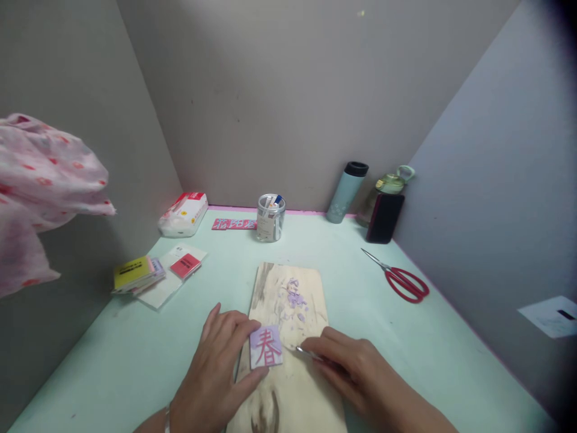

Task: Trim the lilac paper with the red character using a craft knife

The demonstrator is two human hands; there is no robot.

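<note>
A small pale purple square (266, 347) with a red carved Chinese character lies on a wooden board (288, 294) in front of me. My left hand (216, 367) pinches the square between thumb and fingers and keeps it down on the board. My right hand (356, 370) is closed round a thin metal carving tool (308, 353), whose tip points at the square's right edge. Purple shavings (295, 300) are scattered on the board beyond the square.
Red-handled scissors (403, 279) lie to the right. At the back stand a glass jar (270, 218), a teal flask (346, 192), a green bottle (391, 183) and a dark phone (384, 218). A tissue pack (184, 213), cards (135, 273) and a red packet (185, 265) sit left.
</note>
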